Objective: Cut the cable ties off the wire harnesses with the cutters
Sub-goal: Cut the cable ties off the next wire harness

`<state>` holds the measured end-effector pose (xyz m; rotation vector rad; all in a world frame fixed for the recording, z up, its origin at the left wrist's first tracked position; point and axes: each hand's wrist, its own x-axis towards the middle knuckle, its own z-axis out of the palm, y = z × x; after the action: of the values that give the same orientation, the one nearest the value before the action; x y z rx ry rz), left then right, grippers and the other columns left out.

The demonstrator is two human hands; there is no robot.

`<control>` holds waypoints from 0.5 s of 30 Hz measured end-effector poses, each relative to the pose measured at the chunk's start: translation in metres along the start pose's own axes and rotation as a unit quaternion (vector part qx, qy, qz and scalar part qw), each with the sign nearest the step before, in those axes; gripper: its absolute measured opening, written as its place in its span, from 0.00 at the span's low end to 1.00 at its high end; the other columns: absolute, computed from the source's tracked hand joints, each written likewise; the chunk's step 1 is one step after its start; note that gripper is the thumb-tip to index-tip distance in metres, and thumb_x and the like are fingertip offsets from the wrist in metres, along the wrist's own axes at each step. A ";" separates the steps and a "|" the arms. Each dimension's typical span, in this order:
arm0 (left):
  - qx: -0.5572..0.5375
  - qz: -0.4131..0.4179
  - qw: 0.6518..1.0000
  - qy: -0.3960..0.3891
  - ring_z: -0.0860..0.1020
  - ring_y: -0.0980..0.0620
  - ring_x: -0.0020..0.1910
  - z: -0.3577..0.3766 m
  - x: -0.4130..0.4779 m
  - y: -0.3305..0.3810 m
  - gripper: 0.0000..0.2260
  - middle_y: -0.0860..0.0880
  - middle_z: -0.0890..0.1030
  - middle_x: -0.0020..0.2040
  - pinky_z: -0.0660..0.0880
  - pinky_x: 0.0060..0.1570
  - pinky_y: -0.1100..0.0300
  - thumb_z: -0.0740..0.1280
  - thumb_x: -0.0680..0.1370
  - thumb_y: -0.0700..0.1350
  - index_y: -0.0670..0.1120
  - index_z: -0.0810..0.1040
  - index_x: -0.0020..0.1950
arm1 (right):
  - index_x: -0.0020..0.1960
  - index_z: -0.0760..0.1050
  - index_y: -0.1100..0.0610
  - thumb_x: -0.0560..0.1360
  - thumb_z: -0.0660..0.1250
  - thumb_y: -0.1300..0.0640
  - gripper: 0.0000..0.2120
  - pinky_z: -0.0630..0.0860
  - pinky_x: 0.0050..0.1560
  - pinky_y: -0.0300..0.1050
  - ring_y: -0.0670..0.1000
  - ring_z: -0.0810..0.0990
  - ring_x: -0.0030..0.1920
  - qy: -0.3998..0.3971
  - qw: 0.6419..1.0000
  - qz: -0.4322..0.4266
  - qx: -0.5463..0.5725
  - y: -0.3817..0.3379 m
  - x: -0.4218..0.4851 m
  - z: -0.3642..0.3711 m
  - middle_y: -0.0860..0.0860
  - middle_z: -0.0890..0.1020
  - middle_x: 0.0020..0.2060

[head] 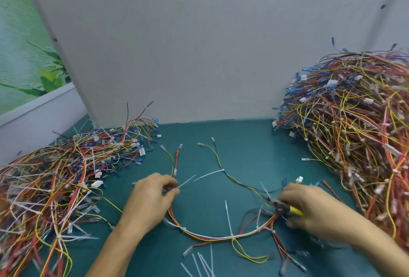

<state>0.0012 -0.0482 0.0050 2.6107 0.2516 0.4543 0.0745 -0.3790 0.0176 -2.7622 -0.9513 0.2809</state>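
One wire harness [212,237] of red, yellow and white wires lies in a U-shaped curve on the green table, bound by several white cable ties [229,221] with long tails. My left hand [150,199] pinches the harness at its left arm, fingers closed around the wires near a tie tail. My right hand [309,208] grips yellow-handled cutters [285,207], whose dark jaws point left at the harness's right end, close to a tie. Whether the jaws touch a tie is blurred.
A low heap of harnesses [55,183] covers the left of the table, and a tall heap [354,126] fills the right. Cut tie pieces [201,263] lie at the near edge. A grey partition [199,44] stands behind the green mat [243,155].
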 end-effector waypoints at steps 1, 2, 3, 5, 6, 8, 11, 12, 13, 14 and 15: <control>-0.007 0.022 0.999 -0.040 0.76 0.61 0.43 -0.002 -0.003 0.002 0.07 0.57 0.80 0.44 0.71 0.49 0.67 0.73 0.73 0.50 0.54 0.83 0.50 | 0.46 0.74 0.50 0.69 0.71 0.49 0.10 0.70 0.52 0.42 0.44 0.74 0.49 0.004 1.000 0.006 0.000 -0.003 0.002 0.005 0.42 0.74 0.46; -0.011 0.046 0.995 -0.087 0.75 0.62 0.41 -0.004 -0.007 0.004 0.09 0.59 0.79 0.43 0.69 0.46 0.71 0.74 0.71 0.52 0.54 0.83 0.50 | 0.45 0.72 0.49 0.69 0.71 0.49 0.09 0.71 0.52 0.44 0.45 0.74 0.49 0.010 1.000 0.014 0.000 -0.004 0.004 0.010 0.42 0.74 0.45; -0.012 0.067 0.989 -0.134 0.75 0.64 0.40 -0.004 -0.011 0.005 0.11 0.59 0.79 0.42 0.68 0.44 0.74 0.75 0.70 0.54 0.55 0.82 0.50 | 0.43 0.70 0.48 0.69 0.71 0.48 0.10 0.71 0.51 0.46 0.46 0.74 0.49 0.017 1.000 0.023 -0.002 -0.006 0.005 0.013 0.42 0.74 0.44; -0.015 0.095 0.974 -0.205 0.75 0.63 0.40 -0.004 -0.021 0.006 0.15 0.59 0.78 0.42 0.70 0.42 0.72 0.76 0.66 0.57 0.56 0.82 0.51 | 0.41 0.67 0.48 0.70 0.70 0.47 0.12 0.72 0.48 0.48 0.49 0.75 0.49 0.038 0.998 0.048 -0.010 -0.010 0.008 0.018 0.43 0.74 0.42; -0.017 0.104 0.970 -0.219 0.75 0.63 0.41 -0.004 -0.025 0.005 0.15 0.59 0.78 0.43 0.71 0.44 0.70 0.76 0.66 0.57 0.56 0.82 0.50 | 0.40 0.65 0.48 0.70 0.70 0.46 0.13 0.72 0.45 0.48 0.50 0.76 0.50 0.051 0.997 0.064 -0.012 -0.012 0.010 0.020 0.43 0.74 0.41; -0.007 0.125 0.968 -0.215 0.75 0.63 0.44 -0.002 -0.030 0.000 0.11 0.60 0.77 0.44 0.70 0.49 0.69 0.76 0.68 0.53 0.55 0.83 0.49 | 0.40 0.64 0.48 0.71 0.69 0.45 0.15 0.71 0.41 0.47 0.53 0.77 0.51 0.072 0.993 0.092 -0.013 -0.017 0.014 0.023 0.44 0.75 0.41; 0.051 0.157 0.969 -0.186 0.73 0.62 0.49 0.000 -0.032 -0.006 0.05 0.61 0.76 0.46 0.67 0.54 0.69 0.71 0.74 0.50 0.56 0.84 0.49 | 0.43 0.65 0.50 0.71 0.69 0.42 0.16 0.69 0.39 0.47 0.54 0.77 0.52 0.096 0.988 0.117 -0.015 -0.025 0.021 0.028 0.45 0.78 0.44; 0.064 0.160 0.969 -0.179 0.73 0.61 0.50 0.000 -0.032 -0.008 0.05 0.61 0.76 0.47 0.67 0.54 0.68 0.69 0.76 0.50 0.56 0.83 0.50 | 0.42 0.64 0.50 0.72 0.69 0.42 0.17 0.68 0.38 0.47 0.54 0.77 0.52 0.097 0.988 0.116 -0.012 -0.026 0.022 0.030 0.45 0.78 0.44; 0.073 0.160 0.968 -0.178 0.72 0.61 0.51 0.001 -0.032 -0.010 0.06 0.61 0.75 0.47 0.66 0.54 0.69 0.68 0.76 0.50 0.57 0.83 0.51 | 0.41 0.63 0.50 0.72 0.69 0.42 0.17 0.66 0.38 0.47 0.53 0.76 0.52 0.094 0.989 0.111 -0.008 -0.026 0.023 0.030 0.45 0.76 0.43; 0.077 0.159 0.968 -0.179 0.72 0.62 0.51 0.001 -0.032 -0.010 0.06 0.62 0.75 0.47 0.65 0.54 0.70 0.68 0.76 0.50 0.57 0.83 0.51 | 0.41 0.63 0.49 0.72 0.69 0.42 0.17 0.66 0.39 0.47 0.53 0.76 0.52 0.088 0.991 0.103 -0.003 -0.026 0.023 0.030 0.44 0.74 0.42; 0.076 0.156 0.968 -0.181 0.71 0.63 0.50 0.000 -0.031 -0.009 0.06 0.62 0.74 0.46 0.65 0.54 0.70 0.68 0.76 0.51 0.57 0.83 0.51 | 0.41 0.63 0.49 0.72 0.69 0.42 0.16 0.67 0.40 0.46 0.52 0.75 0.52 0.081 0.992 0.094 0.002 -0.025 0.022 0.029 0.44 0.73 0.42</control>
<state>-0.0287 -0.0483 -0.0084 2.8314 -0.2590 0.0518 0.0698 -0.3425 -0.0068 -2.8232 -0.6512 0.0832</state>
